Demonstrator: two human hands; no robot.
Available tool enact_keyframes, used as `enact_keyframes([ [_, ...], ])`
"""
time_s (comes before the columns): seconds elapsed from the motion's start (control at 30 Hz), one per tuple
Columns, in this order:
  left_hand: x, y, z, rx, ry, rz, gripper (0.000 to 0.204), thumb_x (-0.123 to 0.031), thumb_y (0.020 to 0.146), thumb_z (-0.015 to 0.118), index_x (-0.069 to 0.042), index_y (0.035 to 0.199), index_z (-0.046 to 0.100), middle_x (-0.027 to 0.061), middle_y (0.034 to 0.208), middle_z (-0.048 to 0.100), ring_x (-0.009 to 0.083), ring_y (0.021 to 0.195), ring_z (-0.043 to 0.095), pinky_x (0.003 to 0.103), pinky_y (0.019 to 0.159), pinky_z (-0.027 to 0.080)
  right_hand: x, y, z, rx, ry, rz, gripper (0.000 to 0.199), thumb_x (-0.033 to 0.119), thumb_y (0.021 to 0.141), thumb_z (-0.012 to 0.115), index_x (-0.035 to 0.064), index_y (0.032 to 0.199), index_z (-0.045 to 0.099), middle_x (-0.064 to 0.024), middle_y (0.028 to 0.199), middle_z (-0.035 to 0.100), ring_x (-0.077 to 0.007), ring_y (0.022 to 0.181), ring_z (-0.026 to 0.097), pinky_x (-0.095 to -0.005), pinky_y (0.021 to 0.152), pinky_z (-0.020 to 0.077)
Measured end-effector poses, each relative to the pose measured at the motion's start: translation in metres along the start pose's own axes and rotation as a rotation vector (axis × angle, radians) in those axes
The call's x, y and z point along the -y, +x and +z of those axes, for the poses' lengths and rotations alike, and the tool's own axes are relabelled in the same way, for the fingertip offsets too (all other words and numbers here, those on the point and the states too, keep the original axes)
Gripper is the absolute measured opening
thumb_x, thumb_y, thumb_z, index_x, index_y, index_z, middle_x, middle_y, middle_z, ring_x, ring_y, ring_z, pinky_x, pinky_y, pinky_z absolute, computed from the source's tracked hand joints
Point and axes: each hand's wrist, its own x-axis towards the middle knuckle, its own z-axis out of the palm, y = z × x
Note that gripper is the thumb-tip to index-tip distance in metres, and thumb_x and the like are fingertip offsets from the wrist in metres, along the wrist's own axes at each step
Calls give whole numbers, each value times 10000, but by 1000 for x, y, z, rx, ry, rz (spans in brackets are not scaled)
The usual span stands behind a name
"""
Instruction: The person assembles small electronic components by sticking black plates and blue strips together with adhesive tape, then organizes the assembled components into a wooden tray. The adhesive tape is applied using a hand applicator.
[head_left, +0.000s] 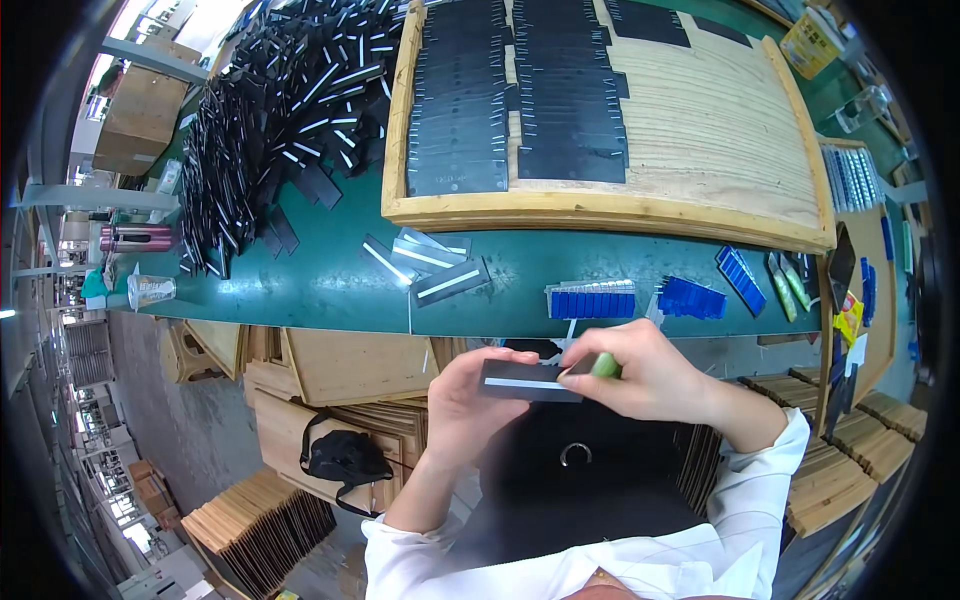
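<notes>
In front of my body, just off the table's near edge, my left hand [463,402] grips a flat black rectangular piece [510,393] by its left end. A white strip runs along that piece. My right hand [650,372] is closed around a green-handled tool [605,366] at the piece's right end; the tool's tip is hidden by my fingers. On the table ahead lie a few loose dark pieces with white strips [450,283]. To their right are a row of blue strips [592,302] and a pile of blue strips [692,298].
A wood-framed board [700,130] holds columns of black pieces. A big heap of black pieces [290,100] covers the green table's [330,290] far left. Green-handled tools [790,280] lie at right. A cup [152,290] stands at left. Below are wooden boards [350,370] and a black bag [345,457].
</notes>
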Motion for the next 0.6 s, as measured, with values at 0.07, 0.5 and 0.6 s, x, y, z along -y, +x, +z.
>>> enact_keyframes([
  [0.07,-1,2,3,0,31,-23,562,184,748,689,-7,1254,537,155,1232,619,265,1169,597,404,998,495,17,-1,-1,-118,-600,-40,542,347,832,750,-9,1195,561,-89,682,634,-213,535,636,-311,473,476],
  [0.5,0,6,-1,-346,285,-17,482,165,813,636,6,1249,509,158,1237,613,155,1030,631,248,798,539,-42,-18,-18,-263,-779,-329,258,170,674,803,114,868,643,-5,862,630,-205,791,566,-341,693,410],
  [0.6,4,7,-3,-316,287,-5,472,153,817,649,15,1243,499,168,1237,608,173,1046,629,274,844,547,-44,-18,-22,-339,-773,-254,329,166,671,812,126,966,674,27,1025,677,-189,847,568,-334,728,407],
])
